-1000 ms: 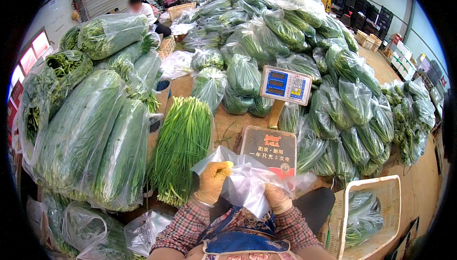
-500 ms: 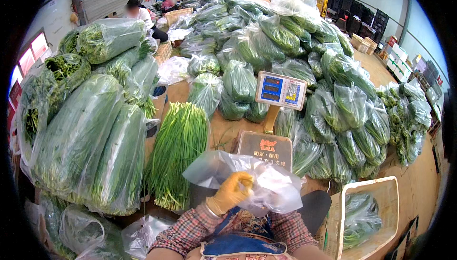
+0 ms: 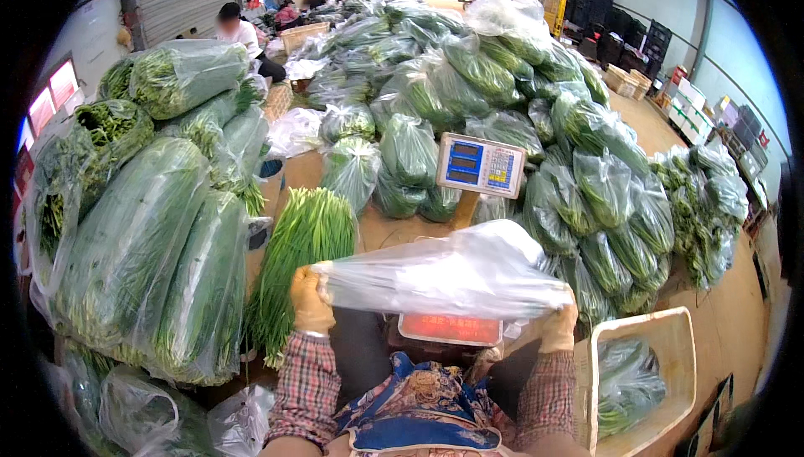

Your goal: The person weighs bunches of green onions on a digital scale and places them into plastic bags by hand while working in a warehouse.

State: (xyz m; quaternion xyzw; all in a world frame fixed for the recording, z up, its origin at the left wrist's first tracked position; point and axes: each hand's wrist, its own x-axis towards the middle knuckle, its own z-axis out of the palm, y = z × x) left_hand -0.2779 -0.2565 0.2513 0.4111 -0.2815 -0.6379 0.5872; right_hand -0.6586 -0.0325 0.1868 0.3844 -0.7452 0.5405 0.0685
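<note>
A clear plastic bag (image 3: 444,269) is stretched wide between my two hands, above the weighing scale. My left hand (image 3: 312,300), in a yellow glove, grips its left end. The other end is gripped by my right hand (image 3: 559,323), also gloved, with its fingers partly covered by the film. Just left of my left hand stands a loose bundle of long green chives (image 3: 293,256), pale ends down. The scale's display (image 3: 481,165) rises on a post behind the bag. Most of its weighing plate is hidden; a red panel (image 3: 450,329) shows below the film.
Large bagged bundles of greens (image 3: 134,239) are stacked at left. Ahead lies a big heap of bagged vegetables (image 3: 469,72). At lower right, a cream plastic crate (image 3: 595,390) holds a bag of greens (image 3: 628,386). Another person (image 3: 243,34) sits at the far left.
The bag was bunched in front of me; my hands have moved apart and drawn it out sideways. My right hand, hidden before, now shows. The view has shifted slightly.
</note>
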